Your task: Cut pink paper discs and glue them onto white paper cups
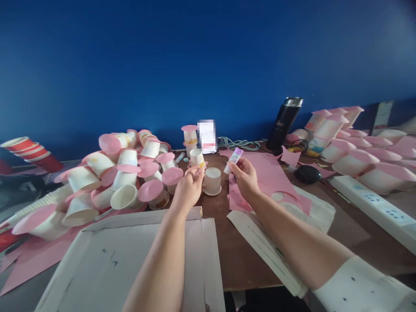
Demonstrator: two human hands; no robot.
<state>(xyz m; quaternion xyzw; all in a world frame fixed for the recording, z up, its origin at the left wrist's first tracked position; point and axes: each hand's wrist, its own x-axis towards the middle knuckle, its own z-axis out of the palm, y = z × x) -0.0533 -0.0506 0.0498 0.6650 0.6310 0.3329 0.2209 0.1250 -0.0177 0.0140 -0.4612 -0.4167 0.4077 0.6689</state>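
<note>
Your left hand (189,187) has its fingers curled closed around a small paper cup (197,157), pinching it at the base so the white, yellow-printed cup stands above your fingertips, over the middle of the counter (234,260) toward its back edge. Your right hand (246,177) grips a small glue stick (234,158), fingers wrapped shut around its lower half; the white tube with a pale purple end tilts up and toward the cup, close to it but apart. Between your hands, a little below them, another white cup (212,180) sits upside down on a round paper disc on the brown counter surface. Under your right hand lie flat sheets of pink paper (269,173), matte and cut with curved notches. Toward the left edge a loose heap of cups (126,177) lies tumbled, many capped with round pink discs. A flattened white cardboard tray (130,260) with raised edges lies at the near edge under your left forearm. A tall black flask (284,122) with a shiny metal top stands at the back edge, and more pink-capped cups (351,147) lie along the right side.
</note>
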